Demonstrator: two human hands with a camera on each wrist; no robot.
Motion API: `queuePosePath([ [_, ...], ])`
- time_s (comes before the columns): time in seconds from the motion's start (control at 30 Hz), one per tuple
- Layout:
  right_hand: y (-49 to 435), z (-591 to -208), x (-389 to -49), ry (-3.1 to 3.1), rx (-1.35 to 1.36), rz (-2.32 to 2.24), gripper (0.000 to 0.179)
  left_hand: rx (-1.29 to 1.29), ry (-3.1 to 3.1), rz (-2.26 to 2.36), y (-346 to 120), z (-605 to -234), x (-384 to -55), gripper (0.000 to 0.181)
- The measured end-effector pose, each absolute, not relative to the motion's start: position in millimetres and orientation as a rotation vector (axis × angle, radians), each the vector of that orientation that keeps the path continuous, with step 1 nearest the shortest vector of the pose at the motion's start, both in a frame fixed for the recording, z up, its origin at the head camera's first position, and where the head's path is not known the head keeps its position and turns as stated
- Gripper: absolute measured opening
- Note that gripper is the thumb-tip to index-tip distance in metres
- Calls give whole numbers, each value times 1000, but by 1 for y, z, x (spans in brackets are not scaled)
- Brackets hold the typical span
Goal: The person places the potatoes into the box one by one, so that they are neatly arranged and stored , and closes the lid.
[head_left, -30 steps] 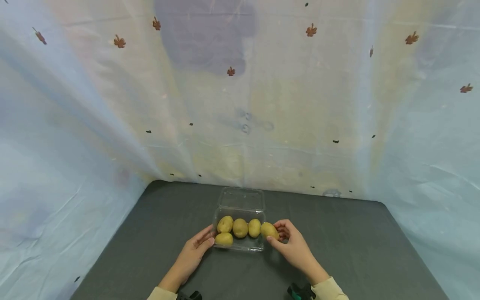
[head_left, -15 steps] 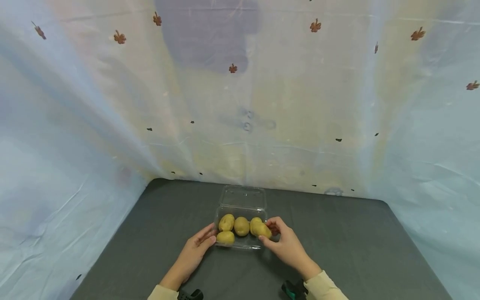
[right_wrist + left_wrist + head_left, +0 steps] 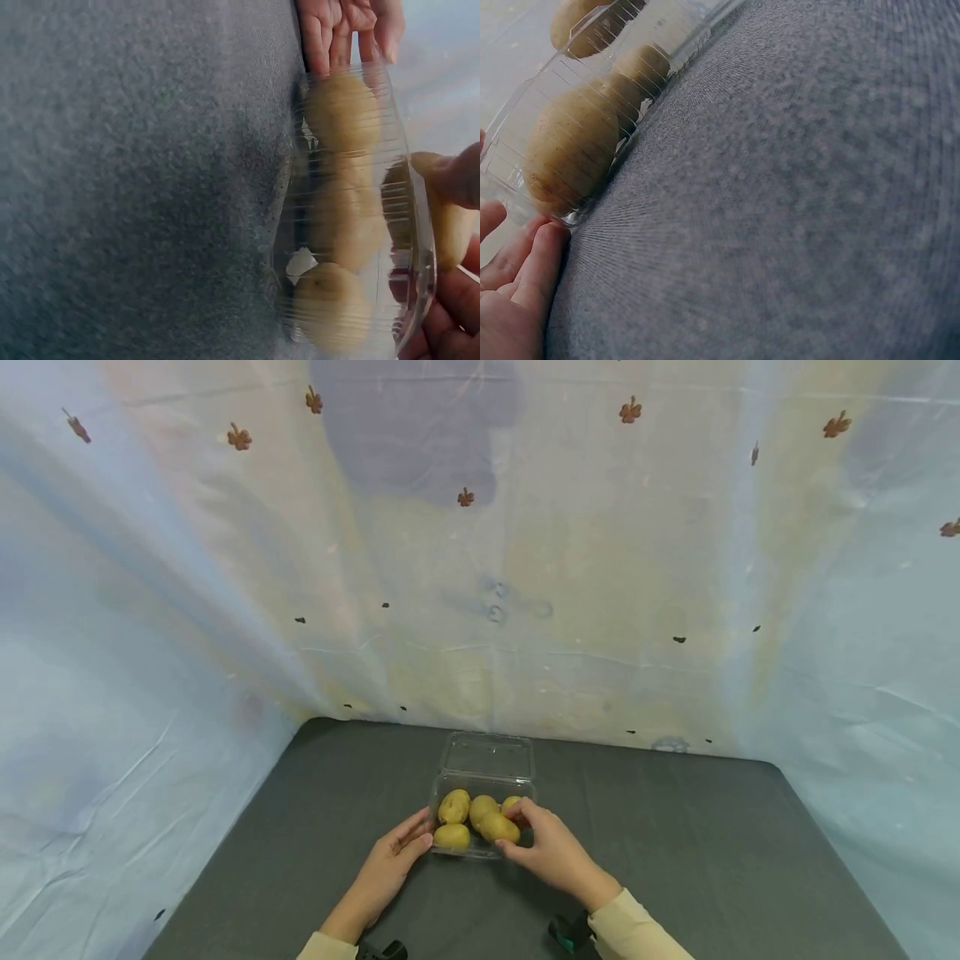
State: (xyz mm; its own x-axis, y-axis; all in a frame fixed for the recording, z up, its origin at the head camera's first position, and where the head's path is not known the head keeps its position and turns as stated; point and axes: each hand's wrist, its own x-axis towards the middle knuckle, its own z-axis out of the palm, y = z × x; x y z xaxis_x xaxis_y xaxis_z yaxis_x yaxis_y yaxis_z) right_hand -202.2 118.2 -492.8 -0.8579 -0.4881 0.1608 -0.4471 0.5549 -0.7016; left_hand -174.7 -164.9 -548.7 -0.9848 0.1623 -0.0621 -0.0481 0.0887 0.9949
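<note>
A clear plastic clamshell box [image 3: 480, 854] lies on the dark table with its lid [image 3: 487, 757] tipped back. Several yellow-brown potatoes sit inside, among them a back-left potato [image 3: 453, 807] and a front-left potato [image 3: 452, 837]. My right hand [image 3: 555, 856] pinches another potato [image 3: 498, 827] between thumb and fingers, over the middle of the box. In the right wrist view this held potato [image 3: 450, 236] is at the box's rim level, above those inside. My left hand [image 3: 386, 872] touches the box's left end with extended fingers [image 3: 538, 262], its thumb by the front-left corner.
A dark grey cloth [image 3: 675, 852] covers the table. Behind it and along both sides hangs a pale curtain [image 3: 585, 568] with brown leaf shapes. The raised lid stands at the back of the box, close to the curtain.
My right hand has carried its potato leftward from the box's right edge to over its middle, covering part of the right-hand potato. My left hand has stayed at the box's left end.
</note>
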Motion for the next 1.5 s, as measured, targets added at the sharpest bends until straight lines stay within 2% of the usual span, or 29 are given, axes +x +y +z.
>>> queuePosePath([
  [0.37, 113, -492, -211, 2780, -937, -1013, 30, 107, 2212, 2007, -165, -549, -175, 56],
  [1.0, 106, -482, -220, 2664, -804, -989, 27, 104, 2227, 1979, -166, -550, -178, 56],
  [1.5, 106, -483, -219, 2717, -863, -989, 20, 84, 2217, 1980, -165, -554, -179, 57],
])
